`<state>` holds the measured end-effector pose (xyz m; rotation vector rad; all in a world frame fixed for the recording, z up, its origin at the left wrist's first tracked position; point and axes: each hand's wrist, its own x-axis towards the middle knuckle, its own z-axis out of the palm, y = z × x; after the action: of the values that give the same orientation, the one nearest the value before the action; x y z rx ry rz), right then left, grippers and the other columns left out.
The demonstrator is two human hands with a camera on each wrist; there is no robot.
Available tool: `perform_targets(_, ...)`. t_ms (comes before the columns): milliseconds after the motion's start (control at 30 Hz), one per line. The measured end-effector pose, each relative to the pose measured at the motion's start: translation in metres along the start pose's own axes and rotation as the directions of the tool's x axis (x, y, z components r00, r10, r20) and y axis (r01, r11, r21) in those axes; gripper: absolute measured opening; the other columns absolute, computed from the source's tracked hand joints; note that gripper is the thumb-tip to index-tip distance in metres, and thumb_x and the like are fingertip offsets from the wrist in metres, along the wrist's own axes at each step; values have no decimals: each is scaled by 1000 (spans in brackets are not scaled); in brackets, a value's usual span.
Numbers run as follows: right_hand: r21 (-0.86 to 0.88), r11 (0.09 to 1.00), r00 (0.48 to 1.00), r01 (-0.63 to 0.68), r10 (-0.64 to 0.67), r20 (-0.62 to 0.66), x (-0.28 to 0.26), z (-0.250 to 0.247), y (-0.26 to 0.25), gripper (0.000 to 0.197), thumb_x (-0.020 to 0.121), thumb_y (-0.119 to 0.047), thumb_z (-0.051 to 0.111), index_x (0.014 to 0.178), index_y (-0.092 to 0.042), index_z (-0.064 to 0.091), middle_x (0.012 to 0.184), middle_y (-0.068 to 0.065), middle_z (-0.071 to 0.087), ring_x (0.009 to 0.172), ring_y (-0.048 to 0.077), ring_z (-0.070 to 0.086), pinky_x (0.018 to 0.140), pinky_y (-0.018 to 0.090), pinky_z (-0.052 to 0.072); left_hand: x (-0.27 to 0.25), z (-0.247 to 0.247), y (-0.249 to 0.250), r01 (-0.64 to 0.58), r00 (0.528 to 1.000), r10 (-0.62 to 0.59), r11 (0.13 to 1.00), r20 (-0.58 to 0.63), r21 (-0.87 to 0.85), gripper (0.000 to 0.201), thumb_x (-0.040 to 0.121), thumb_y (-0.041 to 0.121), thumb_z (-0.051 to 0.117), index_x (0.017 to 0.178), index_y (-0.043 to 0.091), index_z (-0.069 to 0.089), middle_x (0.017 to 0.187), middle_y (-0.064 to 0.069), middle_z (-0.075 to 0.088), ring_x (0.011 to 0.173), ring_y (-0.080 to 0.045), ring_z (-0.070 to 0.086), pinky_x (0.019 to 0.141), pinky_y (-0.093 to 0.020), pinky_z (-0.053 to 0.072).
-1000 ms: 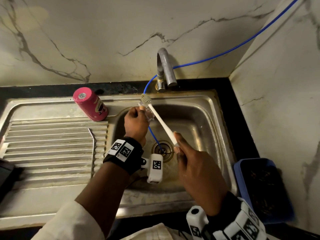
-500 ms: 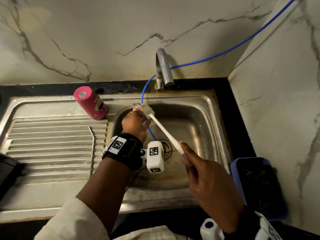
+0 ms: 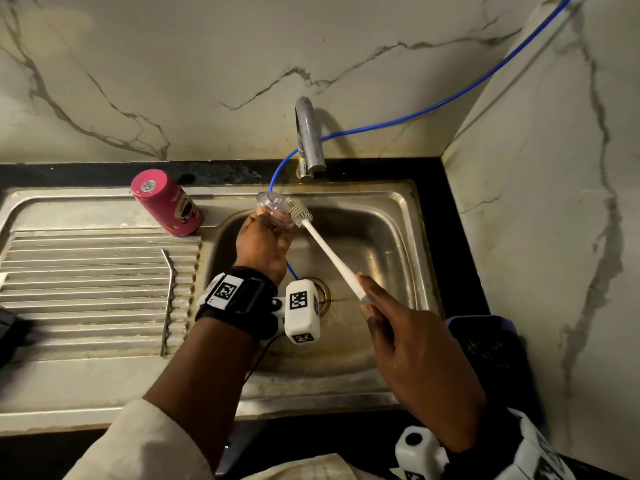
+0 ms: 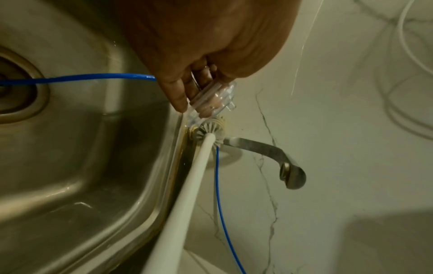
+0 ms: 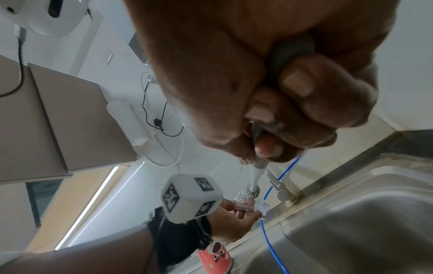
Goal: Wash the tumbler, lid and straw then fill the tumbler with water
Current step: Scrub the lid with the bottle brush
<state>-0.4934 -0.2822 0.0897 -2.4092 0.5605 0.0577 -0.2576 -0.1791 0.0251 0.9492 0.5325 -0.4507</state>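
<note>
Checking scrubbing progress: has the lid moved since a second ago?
Yes. The lid in the left hand has shifted left, away from the tap, toward the tumbler.

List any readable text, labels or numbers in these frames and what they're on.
No readable words or numbers anywhere.
Pink tumbler: cartoon face print only, no letters legible.
Wrist-camera blocks and wrist strap: black-and-white square code markers, no text.
Clear lid, brush, tap: unmarked.
</note>
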Motion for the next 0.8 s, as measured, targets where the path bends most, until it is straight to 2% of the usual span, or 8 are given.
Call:
perform_targets(200,-1,999,998,-43,43,-47,17,4,11,50,107,-42,47,156,-48,39,75,2,72,67,20,69,65,44,58,-12,-3,-17,-11,995,8,1000,97,27,11,108,13,52,110,12,63,104,-9,76,98,-20,73,89,-33,59)
perform_targets(300,8,1000,999,-22,23,-41,25,6,9,51,107,-38,49,157,-46,39,73,0,70,67,21,69,61,36,52,-11,-1,-19,-23,996,22,1000,87,12,12,109,15,51,111,11,62,108,-11,74,102,-23,72,92,-35,59)
perform_targets(400,27,1000,1000,-14,14,-13,18,1,6,50,107,-39,50,156,-47,40,83,0,76,71,18,71,61,28,45,-4,0,-11,-27,999,29,997,23,-68,19,107,11,54,123,7,64,110,-13,75,99,-23,74,79,-34,64)
perform_targets(467,29,1000,1000,-5,5,8,12,-4,7,50,107,-41,48,156,-47,39,87,-3,77,72,13,71,62,25,50,1,1,-7,-8,1000,8,994,-5,-111,30,106,12,56,134,4,62,111,-14,75,95,-22,76,71,-31,63)
perform_targets(500,32,999,1000,-6,6,4,11,-5,9,50,107,-41,48,156,-48,39,89,-4,77,73,13,72,65,26,54,1,2,-6,2,1000,-2,993,-5,-115,33,106,12,55,137,4,61,113,-14,75,97,-22,76,72,-31,63)
perform_targets(633,70,997,997,-37,42,-63,29,4,16,50,107,-38,51,155,-47,41,90,0,77,77,20,73,66,36,57,-8,10,-16,89,994,-81,989,75,-119,42,105,15,53,145,3,55,121,-15,71,109,-25,70,98,-36,57)
perform_targets(700,77,995,997,-57,61,-56,42,10,18,51,107,-40,49,156,-48,37,89,1,76,77,22,73,68,39,57,-8,12,-20,98,992,-87,988,96,-120,42,105,15,53,145,3,54,121,-16,71,105,-25,71,100,-36,55)
perform_targets(800,103,994,999,-40,43,-23,44,10,17,50,107,-40,49,156,-47,39,92,1,78,77,19,73,69,39,58,5,8,-14,89,995,-81,986,62,-139,43,105,14,53,146,2,54,127,-16,70,106,-25,71,104,-39,54)
